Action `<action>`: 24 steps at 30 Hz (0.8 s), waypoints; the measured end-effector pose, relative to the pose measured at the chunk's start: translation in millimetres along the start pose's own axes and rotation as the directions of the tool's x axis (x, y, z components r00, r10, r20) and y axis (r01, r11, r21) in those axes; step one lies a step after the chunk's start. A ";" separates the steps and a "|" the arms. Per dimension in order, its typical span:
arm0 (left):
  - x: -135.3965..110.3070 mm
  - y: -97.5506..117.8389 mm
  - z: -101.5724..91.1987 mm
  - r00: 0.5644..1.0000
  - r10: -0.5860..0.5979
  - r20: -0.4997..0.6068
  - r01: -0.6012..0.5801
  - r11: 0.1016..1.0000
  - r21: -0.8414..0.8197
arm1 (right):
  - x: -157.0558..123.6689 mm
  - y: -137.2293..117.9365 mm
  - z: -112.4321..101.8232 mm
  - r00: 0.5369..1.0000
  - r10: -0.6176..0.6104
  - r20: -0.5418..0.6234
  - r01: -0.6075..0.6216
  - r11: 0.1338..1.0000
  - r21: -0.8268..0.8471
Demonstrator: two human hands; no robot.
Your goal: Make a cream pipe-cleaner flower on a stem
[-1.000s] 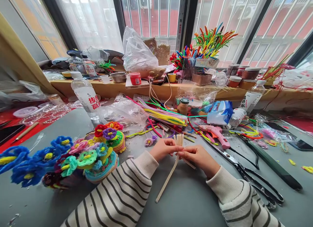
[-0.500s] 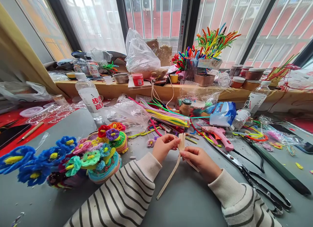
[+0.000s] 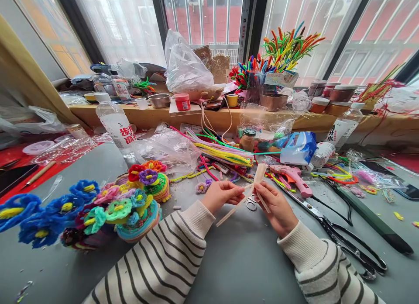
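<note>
A bundle of cream pipe cleaners (image 3: 261,173) stands up between my hands, its top leaning to the right. My right hand (image 3: 276,205) is closed around the lower part of it. With thumb and forefinger, my left hand (image 3: 222,195) pinches a cream strand that crosses the bundle. One loose end slants down to the left beneath my left hand, and another pokes out below my right fingers. Just behind the hands, a small metal ring (image 3: 251,205) shows on the grey table (image 3: 235,264).
Pipe-cleaner flowers (image 3: 118,210) stand at the left. On the right lie large scissors (image 3: 340,238), a pink glue gun (image 3: 296,181) and a dark green bar (image 3: 376,223). Behind are loose coloured pipe cleaners (image 3: 225,154), a jar (image 3: 248,140) and a water bottle (image 3: 114,125).
The bundle has moved right and now tilts to the right. My left hand has come away from its top and grips a strand lower down; my right hand has turned more upright.
</note>
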State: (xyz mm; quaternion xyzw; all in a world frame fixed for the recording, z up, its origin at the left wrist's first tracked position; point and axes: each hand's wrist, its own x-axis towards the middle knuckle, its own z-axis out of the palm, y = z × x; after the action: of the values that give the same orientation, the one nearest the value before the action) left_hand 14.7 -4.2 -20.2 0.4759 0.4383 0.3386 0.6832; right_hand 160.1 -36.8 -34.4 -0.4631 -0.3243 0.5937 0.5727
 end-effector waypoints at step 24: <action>-0.9 1.7 -2.6 0.998 0.061 0.008 -0.061 0.998 0.021 | -3.6 -1.5 -3.0 0.881 0.061 0.469 0.172 0.883 -0.438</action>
State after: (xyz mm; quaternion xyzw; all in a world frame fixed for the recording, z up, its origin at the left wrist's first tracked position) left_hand 12.0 -3.5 -18.7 0.4978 0.4245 0.3528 0.6690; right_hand 163.2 -40.6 -33.4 -0.4195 -0.5997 0.5750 0.3656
